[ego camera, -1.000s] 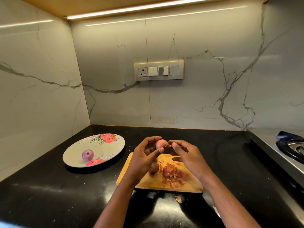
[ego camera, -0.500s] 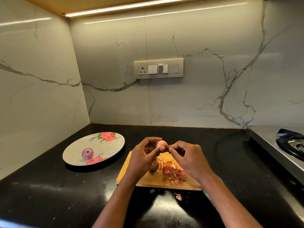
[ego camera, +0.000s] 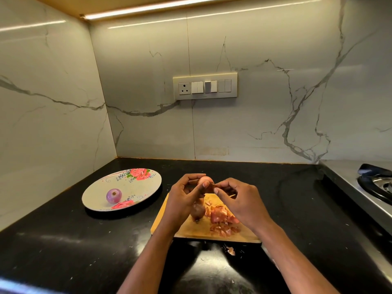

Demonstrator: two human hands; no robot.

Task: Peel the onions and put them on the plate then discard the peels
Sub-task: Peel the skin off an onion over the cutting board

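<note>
My left hand (ego camera: 184,196) holds a small pinkish onion (ego camera: 206,179) between thumb and fingers above the wooden cutting board (ego camera: 182,228). My right hand (ego camera: 239,198) pinches a bit of skin at the onion's right side. An unpeeled brown onion (ego camera: 198,211) lies on the board under my left hand, next to a pile of reddish peels (ego camera: 222,218). One peeled purple onion (ego camera: 114,195) sits on the floral plate (ego camera: 135,187) at the left.
A black counter (ego camera: 63,240) runs to marble walls at the left and back. A stray peel (ego camera: 230,250) lies on the counter in front of the board. A steel stove with a burner (ego camera: 375,185) stands at the right. A switch panel (ego camera: 204,86) is on the back wall.
My right hand has drawn slightly closer to the onion, its fingers now pinching at the skin. The left hand keeps the onion in about the same place.
</note>
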